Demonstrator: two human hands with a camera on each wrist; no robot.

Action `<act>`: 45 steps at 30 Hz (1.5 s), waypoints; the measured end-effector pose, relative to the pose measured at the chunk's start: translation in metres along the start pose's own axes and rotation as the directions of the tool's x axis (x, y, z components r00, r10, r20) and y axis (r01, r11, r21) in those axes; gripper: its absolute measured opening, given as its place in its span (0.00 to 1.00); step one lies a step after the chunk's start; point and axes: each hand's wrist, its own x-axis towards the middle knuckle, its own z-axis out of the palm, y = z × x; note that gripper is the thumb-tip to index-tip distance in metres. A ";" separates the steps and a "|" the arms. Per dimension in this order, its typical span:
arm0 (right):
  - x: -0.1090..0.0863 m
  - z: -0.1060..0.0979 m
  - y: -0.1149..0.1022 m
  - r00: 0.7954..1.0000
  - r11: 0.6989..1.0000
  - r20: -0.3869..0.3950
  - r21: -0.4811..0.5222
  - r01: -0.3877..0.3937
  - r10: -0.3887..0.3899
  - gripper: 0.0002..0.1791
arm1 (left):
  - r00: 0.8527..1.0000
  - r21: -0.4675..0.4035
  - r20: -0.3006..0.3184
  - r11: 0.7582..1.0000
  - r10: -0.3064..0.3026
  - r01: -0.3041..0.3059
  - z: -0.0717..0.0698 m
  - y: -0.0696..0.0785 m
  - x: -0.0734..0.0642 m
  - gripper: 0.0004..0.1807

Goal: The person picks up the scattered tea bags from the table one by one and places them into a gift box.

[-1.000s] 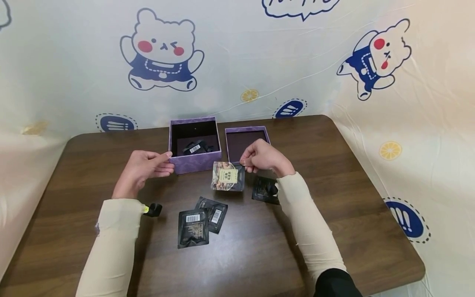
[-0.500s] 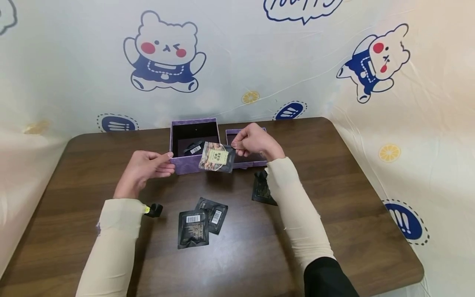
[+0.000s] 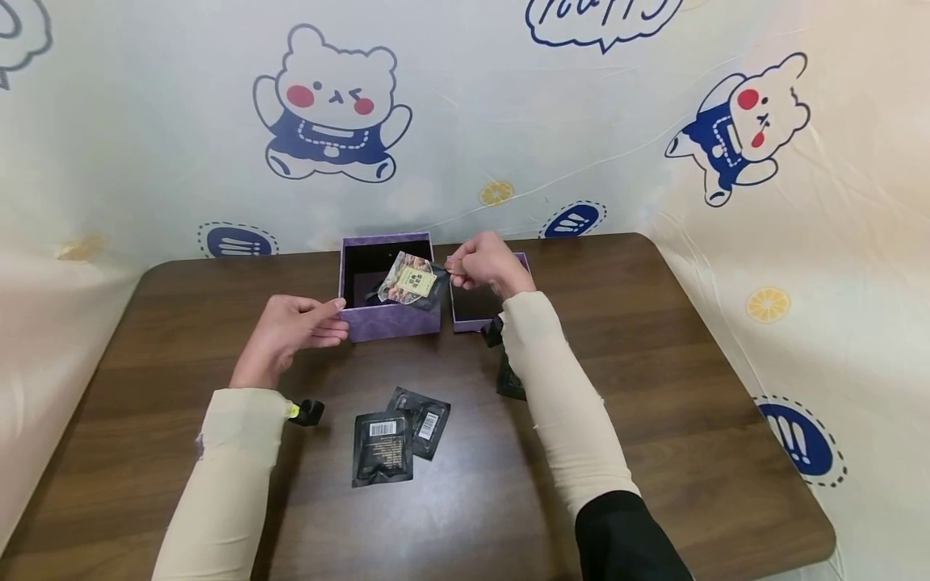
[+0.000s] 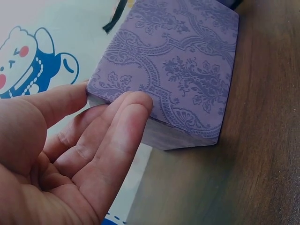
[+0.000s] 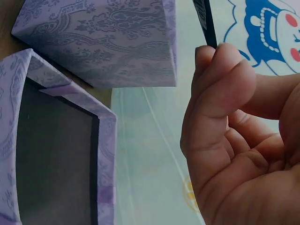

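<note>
My right hand (image 3: 483, 262) pinches a flat sachet (image 3: 412, 281) by its edge, with a picture and a pale yellow label on its face. It hangs over the opening of the purple patterned box (image 3: 395, 323), overlapping the dark inside. In the right wrist view, only a thin dark strip of the sachet (image 5: 206, 21) shows above the fingertips. My left hand (image 3: 298, 331) holds the box's front left corner, thumb at the rim and fingers against the side. The left wrist view shows the fingertips (image 4: 136, 105) right on the box's patterned wall (image 4: 173, 61).
The purple lid (image 3: 472, 325), inside up, lies right of the box, partly behind my right hand. Two black sachets (image 3: 383, 460) overlap on the brown table (image 3: 654, 387) in front. Another black sachet (image 3: 511, 383) lies partly under my right forearm. A printed cloth hangs behind.
My right hand has carried the sachet from in front of the box up, back and left, over its opening. My left hand has stayed on the box corner.
</note>
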 end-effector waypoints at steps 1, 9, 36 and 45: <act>0.002 0.001 0.000 1.000 1.000 -0.010 0.008 0.001 -0.001 0.06 | 1.000 0.002 0.000 1.000 0.000 0.000 0.000 0.000 0.000 0.31; 0.014 0.016 -0.005 0.996 0.996 -0.081 0.077 0.054 -0.048 0.08 | 1.000 -0.008 -0.009 1.000 -0.004 0.004 0.001 -0.002 0.000 0.29; 0.019 0.051 -0.019 0.972 0.945 -0.212 -0.326 0.030 -0.104 0.09 | 1.000 0.006 -0.013 1.000 0.002 -0.002 0.001 0.000 0.001 0.29; 0.020 0.058 -0.021 0.969 0.850 -0.191 -0.526 0.031 -0.154 0.13 | 1.000 0.015 -0.021 1.000 0.000 0.001 0.000 -0.002 0.001 0.30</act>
